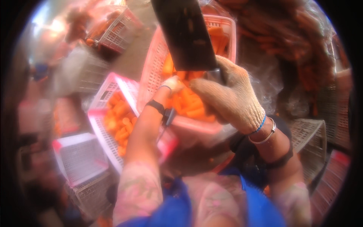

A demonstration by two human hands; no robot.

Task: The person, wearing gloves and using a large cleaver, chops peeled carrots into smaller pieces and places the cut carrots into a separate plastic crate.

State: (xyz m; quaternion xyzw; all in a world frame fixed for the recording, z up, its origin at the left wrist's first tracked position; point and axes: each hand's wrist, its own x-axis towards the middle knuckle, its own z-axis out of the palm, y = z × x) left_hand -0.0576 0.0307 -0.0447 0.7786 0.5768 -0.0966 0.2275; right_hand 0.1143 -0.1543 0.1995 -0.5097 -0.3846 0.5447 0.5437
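My right hand, in a beige knitted glove, grips a cleaver near the base of its wide dark blade. The blade points away from me, above a pink plastic crate. Orange carrot pieces fill the near part of that crate, and larger ones show behind the blade. My left hand, gloved as well, reaches in among the carrots; its fingers are too blurred to tell if they hold one. A white and pink crate of short cut carrots stands beside my left forearm.
At left a white crate rests on a grey crate. Another crate with carrots lies at the far left. Clear plastic film lies right of my right hand, near a beige crate.
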